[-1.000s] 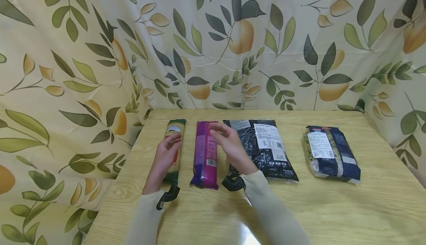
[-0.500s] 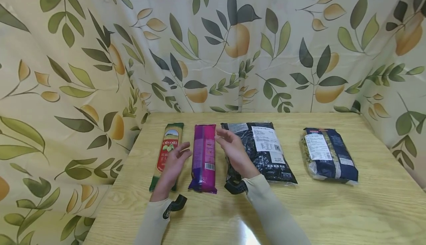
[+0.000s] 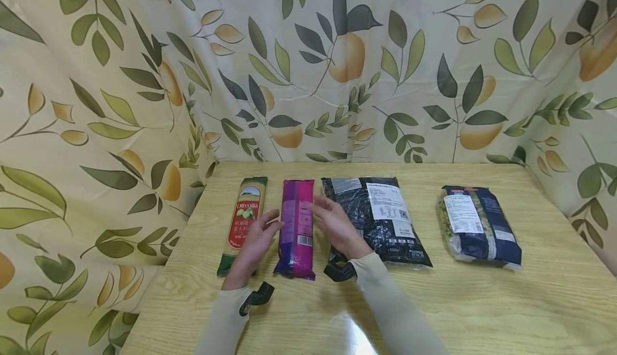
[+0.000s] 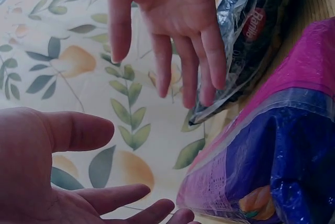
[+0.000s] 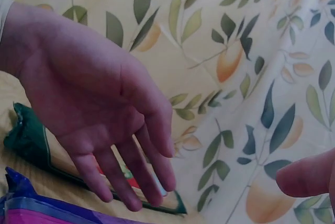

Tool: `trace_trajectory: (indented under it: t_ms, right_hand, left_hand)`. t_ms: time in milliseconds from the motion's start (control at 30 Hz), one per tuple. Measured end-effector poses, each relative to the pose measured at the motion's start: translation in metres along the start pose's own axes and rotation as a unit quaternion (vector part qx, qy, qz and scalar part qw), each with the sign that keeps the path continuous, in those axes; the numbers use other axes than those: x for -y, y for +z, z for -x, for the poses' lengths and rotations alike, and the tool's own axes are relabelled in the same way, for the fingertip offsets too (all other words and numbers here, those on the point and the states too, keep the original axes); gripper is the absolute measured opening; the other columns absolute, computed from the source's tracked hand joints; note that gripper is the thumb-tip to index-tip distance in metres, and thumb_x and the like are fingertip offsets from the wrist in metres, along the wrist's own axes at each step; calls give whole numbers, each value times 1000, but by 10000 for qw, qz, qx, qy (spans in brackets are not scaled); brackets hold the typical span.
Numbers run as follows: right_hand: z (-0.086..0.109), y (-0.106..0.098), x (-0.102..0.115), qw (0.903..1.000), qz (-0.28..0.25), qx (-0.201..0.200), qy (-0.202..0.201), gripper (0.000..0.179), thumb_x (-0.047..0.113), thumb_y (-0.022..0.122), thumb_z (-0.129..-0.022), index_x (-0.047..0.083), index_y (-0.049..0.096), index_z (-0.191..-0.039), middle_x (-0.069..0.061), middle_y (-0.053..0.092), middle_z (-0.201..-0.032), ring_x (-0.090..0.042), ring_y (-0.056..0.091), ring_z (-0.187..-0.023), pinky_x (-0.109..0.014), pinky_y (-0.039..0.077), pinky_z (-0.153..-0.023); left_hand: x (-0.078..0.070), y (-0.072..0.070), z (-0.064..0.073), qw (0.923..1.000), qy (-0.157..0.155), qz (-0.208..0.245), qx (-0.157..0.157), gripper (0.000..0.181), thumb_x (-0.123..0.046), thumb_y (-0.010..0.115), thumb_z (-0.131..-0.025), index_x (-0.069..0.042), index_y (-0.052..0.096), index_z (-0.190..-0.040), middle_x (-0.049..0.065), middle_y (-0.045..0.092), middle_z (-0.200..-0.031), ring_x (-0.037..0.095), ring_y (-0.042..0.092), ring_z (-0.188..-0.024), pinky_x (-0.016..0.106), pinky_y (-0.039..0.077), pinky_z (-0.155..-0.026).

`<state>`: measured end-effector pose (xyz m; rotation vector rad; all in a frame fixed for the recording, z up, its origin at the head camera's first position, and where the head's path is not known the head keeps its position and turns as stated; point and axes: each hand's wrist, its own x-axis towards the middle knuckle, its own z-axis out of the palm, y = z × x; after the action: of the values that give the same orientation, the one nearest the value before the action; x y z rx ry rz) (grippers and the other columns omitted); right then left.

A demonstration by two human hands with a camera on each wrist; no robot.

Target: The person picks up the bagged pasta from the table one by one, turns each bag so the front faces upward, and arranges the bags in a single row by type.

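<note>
A pink and purple packet [image 3: 296, 229] lies lengthwise on the table, with one hand on either side. My left hand [image 3: 255, 245] hovers at its left edge, fingers loosely extended and holding nothing. On the other side, my right hand [image 3: 337, 226] has its palm turned inward and its fingers relaxed, also holding nothing. The left wrist view shows both palms facing each other, with the packet [image 4: 293, 145] below them. Partly behind my left hand lies a green and tan Olivoilà packet [image 3: 246, 210]. A large black bag [image 3: 356, 205] with white labels lies beyond my right hand.
A navy bag [image 3: 498, 216] with a white label and a clear side lies farther right on the wooden table [image 3: 482, 307]. A leaf-and-fruit patterned curtain [image 3: 308, 66] rises behind the table's back edge and along the sides.
My left hand has moved right, off the Olivoilà packet and up to the pink packet's left edge. My right hand has drawn slightly nearer the front. The packets have stayed in place.
</note>
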<state>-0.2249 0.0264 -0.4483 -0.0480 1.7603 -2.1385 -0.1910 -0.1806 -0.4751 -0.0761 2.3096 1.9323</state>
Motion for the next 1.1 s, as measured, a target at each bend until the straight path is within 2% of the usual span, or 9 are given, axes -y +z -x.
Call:
trace_trajectory:
  t_ms: [200, 367, 533, 667, 900, 1000, 1100]
  right_hand:
    - [-3, -1, -8, 9992, -212, 149, 311, 67, 19, 50, -108, -4, 17, -161, -25, 24, -167, -44, 23, -156, -63, 17, -128]
    - [-5, -2, -10, 9981, -328, 262, 443, 70, 21, 50, -108, -5, 13, -162, -26, 24, -167, -45, 17, -158, -65, 12, -128]
    - [-7, -3, -13, 9966, -511, 312, 573, 75, 24, 51, -108, -4, 8, -162, -25, 14, -170, -44, 6, -160, -68, 6, -127]
    - [-8, -2, -15, 9953, -676, 318, 619, 74, 22, 50, -108, -5, 7, -162, -25, 13, -169, -43, 5, -160, -71, 9, -125]
    - [-11, -2, -20, 9935, -812, 366, 713, 71, 17, 43, -109, -7, 2, -162, -26, 20, -166, -41, 12, -159, -75, 17, -121]
    - [-13, -3, -21, 9922, -886, 397, 778, 69, 19, 45, -109, -7, 7, -162, -25, 24, -165, -41, 16, -158, -73, 20, -122]
    - [-14, -5, -22, 9914, -934, 403, 817, 56, 22, 46, -109, -6, 27, -155, -22, 32, -160, -39, 24, -155, -70, 24, -122]
  left_hand:
    - [2, 2, 1, 9999, -78, 88, 111, 57, -17, 52, -106, 5, 36, -157, 24, 34, -165, 45, 37, -151, 64, 31, -122]
    - [2, 4, 0, 9995, -83, 237, 197, 56, -17, 51, -106, 6, 37, -155, 25, 36, -164, 46, 37, -150, 66, 29, -122]
    - [5, 7, -2, 9992, -87, 288, 245, 55, -15, 51, -106, 7, 38, -155, 26, 39, -162, 45, 41, -147, 64, 31, -122]
    - [7, 7, -2, 9991, -128, 318, 253, 56, -15, 52, -105, 7, 38, -155, 26, 41, -160, 44, 45, -145, 60, 34, -122]
    - [10, 10, -2, 9984, -259, 250, 433, 61, -19, 52, -106, 6, 32, -158, 27, 41, -160, 42, 44, -146, 56, 36, -122]
    - [10, 11, -2, 9981, -331, 220, 474, 61, -20, 52, -107, 5, 31, -159, 26, 38, -162, 41, 40, -149, 56, 35, -123]
    - [10, 12, -2, 9978, -368, 156, 528, 62, -22, 51, -107, 4, 30, -159, 26, 36, -164, 42, 37, -151, 56, 33, -124]
